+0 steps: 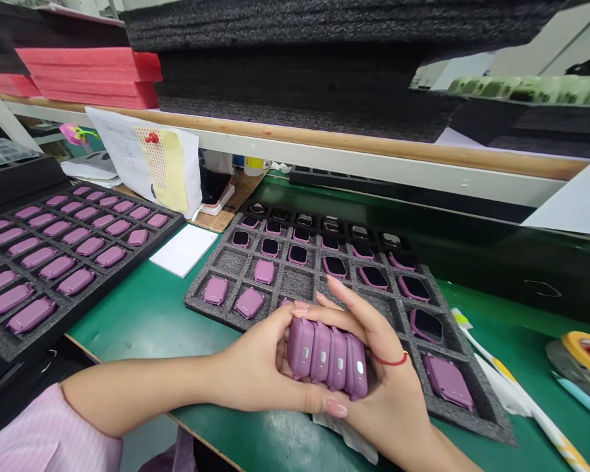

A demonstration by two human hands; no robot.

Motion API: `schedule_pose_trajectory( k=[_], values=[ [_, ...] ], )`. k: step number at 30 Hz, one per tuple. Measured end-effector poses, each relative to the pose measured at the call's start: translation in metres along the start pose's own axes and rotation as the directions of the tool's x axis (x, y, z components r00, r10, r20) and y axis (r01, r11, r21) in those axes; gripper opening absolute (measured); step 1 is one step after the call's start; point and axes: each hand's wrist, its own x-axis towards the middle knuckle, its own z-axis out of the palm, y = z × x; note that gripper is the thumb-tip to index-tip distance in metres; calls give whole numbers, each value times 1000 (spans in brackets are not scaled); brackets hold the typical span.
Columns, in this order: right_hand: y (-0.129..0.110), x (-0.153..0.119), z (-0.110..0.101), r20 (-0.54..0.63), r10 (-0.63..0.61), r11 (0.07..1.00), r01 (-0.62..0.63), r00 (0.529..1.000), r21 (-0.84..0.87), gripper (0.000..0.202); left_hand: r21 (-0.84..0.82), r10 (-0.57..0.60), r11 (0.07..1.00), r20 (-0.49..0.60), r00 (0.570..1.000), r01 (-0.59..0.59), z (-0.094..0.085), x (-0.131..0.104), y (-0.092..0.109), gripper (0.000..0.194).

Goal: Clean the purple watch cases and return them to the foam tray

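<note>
While both hands cup together low over the green counter [142,314], a row of four purple watch cases [327,357] stands on edge between them, side by side. The left hand [260,367] wraps them from one end, the right hand [378,367] from the other and beneath, fingers pressed against the stack. Just beyond the hands lies a grey foam tray [299,283], partly filled with cases. Further off to the left hand's side, a black tray [49,262] is full of them.
</note>
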Motion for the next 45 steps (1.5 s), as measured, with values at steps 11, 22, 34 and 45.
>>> schedule_pose_trajectory(
  k=[11,22,34,45],
  values=[
    [2,-1,-1,-8,-46,999,46,999,-21,83,-13,68,998,105,992,-67,-8,-5,-11,47],
    [-1,4,2,-9,-145,989,144,989,-30,82,103,95,990,-1,995,-95,-5,-4,-9,37],
    [5,2,4,36,-236,965,238,971,-107,84,198,128,973,-32,991,-119,-4,-1,-8,40],
    [4,-1,-7,10,-232,973,232,973,10,94,329,290,910,-69,955,-253,-5,-3,-8,61]
  ],
)
